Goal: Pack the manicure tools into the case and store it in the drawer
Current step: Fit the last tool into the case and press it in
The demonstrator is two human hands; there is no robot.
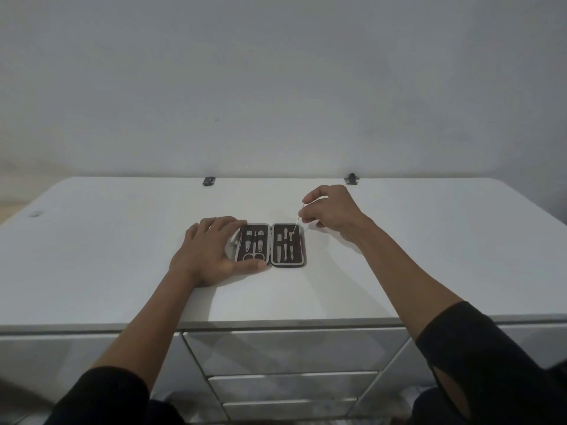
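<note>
Open dark case point(270, 246) lies flat; thin pick point(298, 221) tilts into its right half.

White desk point(122, 271) in front of me, pushed up to a plain white wall point(276, 87). Two small black clips point(209, 181) on its back edge. Dim flat light; white drawer fronts point(291, 351) stacked below the top.

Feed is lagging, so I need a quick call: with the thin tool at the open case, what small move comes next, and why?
Probably slide the thin silver metal pick down into the rightmost slot of the open dark brown manicure case. The right hand pinches it tilted, tip already at that half's top, and the left hand steadies the case's left edge. The other tools seem seated; the white drawers look shut.
</note>
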